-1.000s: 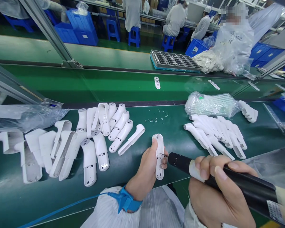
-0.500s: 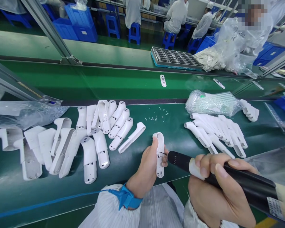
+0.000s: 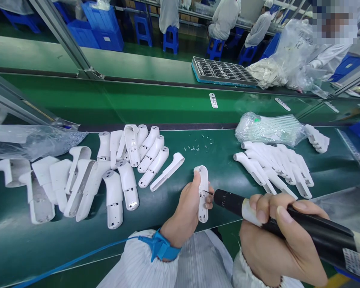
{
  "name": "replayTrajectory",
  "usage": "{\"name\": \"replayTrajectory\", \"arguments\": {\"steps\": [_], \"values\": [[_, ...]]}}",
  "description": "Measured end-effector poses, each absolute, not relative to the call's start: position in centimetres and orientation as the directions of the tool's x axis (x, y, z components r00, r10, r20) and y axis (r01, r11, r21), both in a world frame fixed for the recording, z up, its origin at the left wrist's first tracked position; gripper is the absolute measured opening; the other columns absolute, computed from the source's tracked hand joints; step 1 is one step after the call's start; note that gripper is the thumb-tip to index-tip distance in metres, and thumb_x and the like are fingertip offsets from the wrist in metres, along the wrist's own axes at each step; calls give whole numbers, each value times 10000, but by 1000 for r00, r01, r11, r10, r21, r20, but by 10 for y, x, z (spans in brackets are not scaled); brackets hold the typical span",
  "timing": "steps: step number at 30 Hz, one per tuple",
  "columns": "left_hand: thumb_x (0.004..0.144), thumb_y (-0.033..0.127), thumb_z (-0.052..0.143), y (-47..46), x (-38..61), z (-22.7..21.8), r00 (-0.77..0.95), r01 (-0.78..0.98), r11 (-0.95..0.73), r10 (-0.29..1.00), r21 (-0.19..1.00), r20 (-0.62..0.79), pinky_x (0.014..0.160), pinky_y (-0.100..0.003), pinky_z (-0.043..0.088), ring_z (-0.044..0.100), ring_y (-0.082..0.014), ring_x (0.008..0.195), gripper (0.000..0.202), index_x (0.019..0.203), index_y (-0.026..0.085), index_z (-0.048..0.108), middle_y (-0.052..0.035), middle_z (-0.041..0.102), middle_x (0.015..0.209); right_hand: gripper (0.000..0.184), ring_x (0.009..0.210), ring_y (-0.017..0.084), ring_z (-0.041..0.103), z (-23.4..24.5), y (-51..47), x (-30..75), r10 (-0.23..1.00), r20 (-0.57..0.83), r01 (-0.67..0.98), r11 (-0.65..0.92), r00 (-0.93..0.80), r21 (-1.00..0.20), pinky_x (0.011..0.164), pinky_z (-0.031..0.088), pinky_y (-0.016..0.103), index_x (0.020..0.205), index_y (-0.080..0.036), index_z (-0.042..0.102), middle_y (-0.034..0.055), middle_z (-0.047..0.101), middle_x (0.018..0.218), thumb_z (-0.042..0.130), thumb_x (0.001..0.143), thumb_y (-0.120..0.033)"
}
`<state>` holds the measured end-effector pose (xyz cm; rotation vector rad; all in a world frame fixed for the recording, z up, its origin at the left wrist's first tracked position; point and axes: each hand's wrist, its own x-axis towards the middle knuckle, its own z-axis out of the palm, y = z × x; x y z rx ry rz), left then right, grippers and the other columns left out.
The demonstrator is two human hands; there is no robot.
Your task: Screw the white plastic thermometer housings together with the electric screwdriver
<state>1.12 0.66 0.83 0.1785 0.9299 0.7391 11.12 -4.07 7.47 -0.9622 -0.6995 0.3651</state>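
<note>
My left hand (image 3: 189,206) is closed around a white plastic housing (image 3: 203,188), its hollow inner side facing up. A blue wrist strap (image 3: 162,247) with a cord circles that wrist. In my right hand (image 3: 283,236) is a black electric screwdriver (image 3: 312,228), held nearly level and pointing left. Its thin bit reaches the middle of the housing; whether a screw sits at the tip I cannot make out. Beyond the hands, many tiny screws (image 3: 195,149) lie scattered on the green bench. Just left of them is another white housing (image 3: 168,172), on its side.
White housings (image 3: 114,200) crowd the left side of the bench (image 3: 168,216), and a row of white shells (image 3: 273,164) lies at right. Behind that row is a clear plastic bag (image 3: 268,129). White plates (image 3: 213,101) lie on the green belt. A co-worker (image 3: 333,52) stands across, beside a black tray (image 3: 225,72).
The view has shifted slightly. White plates on the belt have moved to the right. Both hands keep the same hold, with the screwdriver bit still at the housing.
</note>
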Motion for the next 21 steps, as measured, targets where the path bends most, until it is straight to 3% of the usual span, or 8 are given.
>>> {"name": "replayTrajectory", "arguments": {"steps": [3,5,7,9,11,15,18,21], "values": [[933,702,644,9,4,11,334,-328,747,665,579,-668,520,-239,380,498,-106,563,527,890,177,623,-34,627,793,166,501,131,458,76,-43,117,582,330,-15,507,743,-862,531,438,322,907,-223,532,-43,491,632,571,794,-108],[973,608,638,11,-6,10,219,-38,638,756,769,-616,542,-274,389,517,-142,548,409,922,203,614,-20,613,742,168,492,125,438,77,-43,123,561,305,-28,507,770,-861,528,429,312,894,-220,525,-45,476,623,578,772,-117],[1017,434,608,12,-18,4,90,314,401,890,861,-447,617,-315,432,570,-196,612,235,946,210,615,-34,612,745,162,485,122,419,76,-42,130,531,299,-27,520,793,-854,519,416,303,875,-213,524,-42,466,615,577,742,-138],[1035,250,515,11,-29,-6,38,589,161,973,792,-226,771,-382,487,640,-275,829,150,997,182,643,-113,664,903,148,485,123,407,75,-39,136,509,289,-26,525,811,-851,508,406,297,854,-209,525,-37,453,610,566,725,-151],[1020,130,431,10,-37,-18,50,756,6,997,654,-67,919,-474,488,619,-355,1075,250,1108,120,665,-207,666,1137,127,482,123,389,73,-36,141,492,275,-30,526,826,-850,489,389,289,836,-210,521,-34,435,609,553,724,-161],[1016,142,518,3,-44,-24,75,868,-123,990,480,118,991,-560,461,548,-414,1226,318,1306,67,624,-243,608,1336,154,480,115,341,72,-32,145,494,193,-108,518,848,-849,472,367,267,830,-220,503,-40,380,604,559,694,-174],[1028,184,579,-5,-42,-13,212,790,-295,954,537,212,1026,-529,434,531,-370,1283,263,1281,165,649,-171,595,1380,184,486,115,318,73,-31,144,479,133,-144,498,868,-855,466,355,263,825,-222,499,-35,361,606,574,661,-184],[1033,222,620,-11,-37,-3,375,622,-406,905,670,201,1042,-479,413,509,-324,1339,223,1251,240,663,-118,572,1429,196,488,112,305,74,-32,143,486,116,-160,490,866,-857,466,350,257,819,-223,495,-35,348,612,582,649,-179]]}}
